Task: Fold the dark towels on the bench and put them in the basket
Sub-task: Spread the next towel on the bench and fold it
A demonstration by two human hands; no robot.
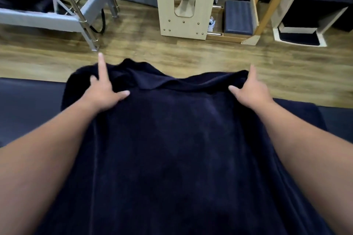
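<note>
A large dark navy towel [172,139] is spread in front of me over the dark padded bench [28,107], with its far edge bunched and partly folded over. My left hand [105,89] holds the far left corner; its index finger points straight out, the thumb lies on the cloth, and the other fingers are tucked into the fabric. My right hand [252,89] grips the far right corner the same way, index finger out and thumb spread. No basket is in view.
Beyond the bench lies a wooden floor [191,57]. A grey metal-framed exercise machine [57,19] stands at the back left, a pale wooden unit [183,25] at the back centre, and a wooden ladder frame [267,5] with padded boxes at the back right.
</note>
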